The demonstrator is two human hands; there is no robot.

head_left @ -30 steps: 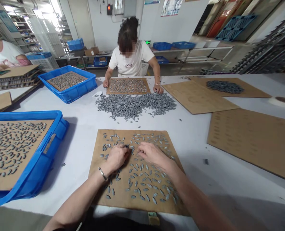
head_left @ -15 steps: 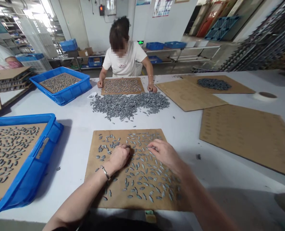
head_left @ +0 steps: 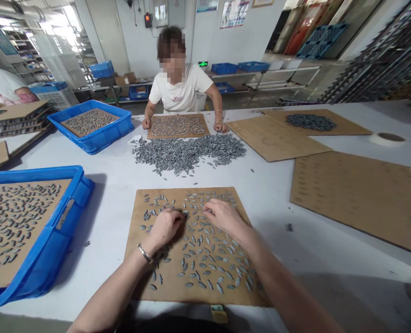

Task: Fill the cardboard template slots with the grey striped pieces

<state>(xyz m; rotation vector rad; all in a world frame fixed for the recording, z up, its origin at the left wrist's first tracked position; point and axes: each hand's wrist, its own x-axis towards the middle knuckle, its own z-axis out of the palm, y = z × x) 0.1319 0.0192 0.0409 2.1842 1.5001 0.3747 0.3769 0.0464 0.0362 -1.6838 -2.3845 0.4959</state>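
Observation:
A brown cardboard sheet (head_left: 170,282) lies on the white table in front of me, strewn with small grey leaf-shaped pieces (head_left: 208,266). Over its left half, my left hand (head_left: 166,227) is closed with fingertips pinched, a grey piece showing at the tips. My right hand (head_left: 224,215) hovers at the upper middle of the sheet, thumb and forefinger pinched on a small grey piece. Beyond the sheet's far edge spreads a large heap of the same grey pieces (head_left: 187,152).
Blue trays (head_left: 75,199) holding covered cardboard stand at the left. Across the table sits a co-worker (head_left: 179,92) with both hands by another covered sheet (head_left: 179,126). To the right lie bare cardboard sheets (head_left: 358,199), a small grey pile (head_left: 311,121) and a tape roll (head_left: 387,138).
My right hand has moved slightly left, and my left hand has also shifted a little left. The co-worker's head has lifted. The whole view has tilted slightly.

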